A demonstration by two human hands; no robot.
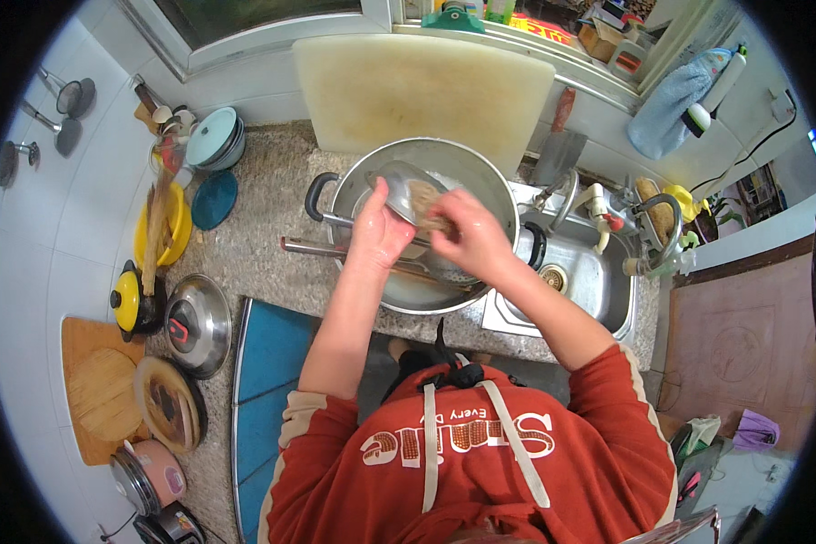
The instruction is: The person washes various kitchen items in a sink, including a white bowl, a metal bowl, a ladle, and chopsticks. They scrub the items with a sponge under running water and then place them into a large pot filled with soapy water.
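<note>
My left hand [384,228] supports a small metal bowl [400,187] from beneath, tilted over a large metal pot [496,194]. Pressed against the bowl's inside, my right hand [466,234] grips a brown fibrous scrubber [427,202]. Both hands look wet. The wide pot has black side handles and stands on the counter at the sink's left edge. Long utensils with metal handles [313,247] lie across its left rim, and a perforated metal ladle [449,269] is under my right hand. Cloudy liquid [408,289] shows low in the pot, partly hidden by my hands.
A steel sink [591,292] with faucets adjoins on the right. Behind the pot lean a white cutting board [421,88] and a cleaver [559,153]. Leftward are stacked bowls [214,139], a yellow basin [182,228], a yellow-lidded pot [128,296] and a metal lid [200,326].
</note>
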